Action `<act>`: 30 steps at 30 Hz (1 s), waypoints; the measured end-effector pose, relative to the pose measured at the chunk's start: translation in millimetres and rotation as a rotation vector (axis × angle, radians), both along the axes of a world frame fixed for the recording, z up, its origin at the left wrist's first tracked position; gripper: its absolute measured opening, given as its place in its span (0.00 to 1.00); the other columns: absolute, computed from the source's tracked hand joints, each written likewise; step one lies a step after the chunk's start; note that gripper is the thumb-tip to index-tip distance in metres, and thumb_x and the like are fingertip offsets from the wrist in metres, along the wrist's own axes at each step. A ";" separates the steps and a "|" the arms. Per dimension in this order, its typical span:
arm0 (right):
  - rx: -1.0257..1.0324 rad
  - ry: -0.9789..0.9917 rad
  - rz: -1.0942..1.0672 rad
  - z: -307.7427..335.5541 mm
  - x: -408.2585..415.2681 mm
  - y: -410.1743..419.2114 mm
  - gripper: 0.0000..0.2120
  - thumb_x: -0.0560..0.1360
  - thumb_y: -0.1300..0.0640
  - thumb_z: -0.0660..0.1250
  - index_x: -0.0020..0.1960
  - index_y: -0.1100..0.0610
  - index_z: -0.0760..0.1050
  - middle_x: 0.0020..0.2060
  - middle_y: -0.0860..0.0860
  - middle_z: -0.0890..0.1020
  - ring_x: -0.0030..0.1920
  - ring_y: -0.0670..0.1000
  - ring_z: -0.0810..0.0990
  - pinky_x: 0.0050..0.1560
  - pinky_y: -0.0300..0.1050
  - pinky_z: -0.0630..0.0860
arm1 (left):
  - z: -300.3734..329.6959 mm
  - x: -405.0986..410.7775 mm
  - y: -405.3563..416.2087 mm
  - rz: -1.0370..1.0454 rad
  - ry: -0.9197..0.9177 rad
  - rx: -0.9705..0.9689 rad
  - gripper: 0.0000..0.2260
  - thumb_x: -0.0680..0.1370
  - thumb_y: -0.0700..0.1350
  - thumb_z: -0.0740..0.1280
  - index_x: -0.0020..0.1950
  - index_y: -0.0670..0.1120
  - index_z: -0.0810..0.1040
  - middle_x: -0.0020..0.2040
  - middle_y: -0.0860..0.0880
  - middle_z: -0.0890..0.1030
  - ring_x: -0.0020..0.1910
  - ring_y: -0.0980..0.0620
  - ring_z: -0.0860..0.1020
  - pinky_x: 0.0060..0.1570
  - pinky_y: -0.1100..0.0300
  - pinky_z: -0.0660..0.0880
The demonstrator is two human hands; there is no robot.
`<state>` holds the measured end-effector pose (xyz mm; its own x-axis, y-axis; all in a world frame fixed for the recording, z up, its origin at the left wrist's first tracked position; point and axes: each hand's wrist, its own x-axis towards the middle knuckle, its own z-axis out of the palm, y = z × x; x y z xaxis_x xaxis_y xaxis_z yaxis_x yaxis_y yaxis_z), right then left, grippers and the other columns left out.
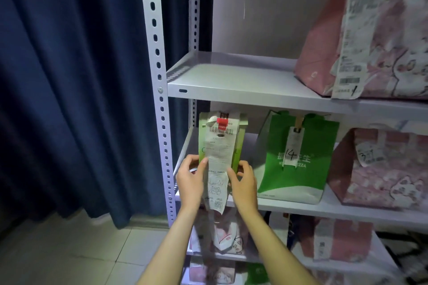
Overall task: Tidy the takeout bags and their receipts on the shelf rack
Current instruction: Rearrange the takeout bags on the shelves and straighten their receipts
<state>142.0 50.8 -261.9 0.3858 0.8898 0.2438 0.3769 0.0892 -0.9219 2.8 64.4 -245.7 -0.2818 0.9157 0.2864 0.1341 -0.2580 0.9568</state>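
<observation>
Left hand [190,177] and right hand [243,179] — both gripping the pale green bag [220,141] — long receipt [218,169] between them.

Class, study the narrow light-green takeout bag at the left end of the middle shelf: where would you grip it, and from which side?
Grip the light-green bag low on its two narrow side edges, coming straight from the open shelf front, as the left hand and right hand do. It stands tall and upright, and the long receipt clipped on top hangs down its front face.
</observation>
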 end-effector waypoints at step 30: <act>-0.268 0.070 0.148 -78.1 165.7 -353.7 0.03 0.76 0.59 0.73 0.46 0.54 0.79 0.41 0.46 0.83 0.42 0.43 0.84 0.43 0.44 0.84 | -91.9 129.8 -349.2 -0.132 0.014 -0.257 0.06 0.80 0.48 0.71 0.50 0.46 0.82 0.43 0.52 0.86 0.42 0.54 0.85 0.38 0.63 0.81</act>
